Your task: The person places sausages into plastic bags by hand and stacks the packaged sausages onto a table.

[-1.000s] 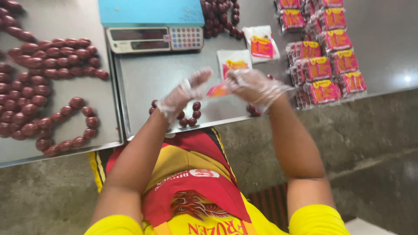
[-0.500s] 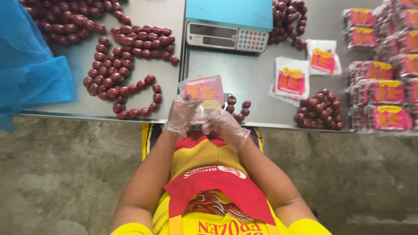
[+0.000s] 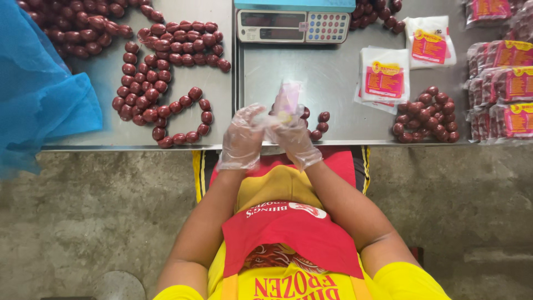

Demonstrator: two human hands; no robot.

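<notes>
Both hands wear thin clear gloves and meet at the near edge of the steel table (image 3: 333, 78): left hand (image 3: 242, 138) is curled with its fingers pinching the lower corner of a small plastic bag (image 3: 287, 100), right hand (image 3: 294, 139) grips the same bag from the other side, thumb up against it. Bag is held upright between them, just above the table edge, pinkish with a yellow patch, crumpled at the bottom; can't tell if anything is inside. Largest to smallest around it: table runs the full width, split by a seam just left of the hands. Blue mesh cloth (image 3: 39, 94) hangs over the far left end. Long strings of dark red round sausages (image 3: 161, 72) sprawl over the left half, one loop curling near the left hand. Packed bags of sausages (image 3: 502, 83) with red and yellow labels are stacked at the right edge. Digital scale (image 3: 293, 22) with a blue platform sits at the top, straight beyond the hands. Stack of flat empty bags (image 3: 384, 78) lies right of the hands, another (image 3: 430, 41) behind it. Loose cluster of sausages (image 3: 427, 114) sits right of that stack. Short sausage string (image 3: 317, 125) lies on the table just beside the right hand.
</notes>
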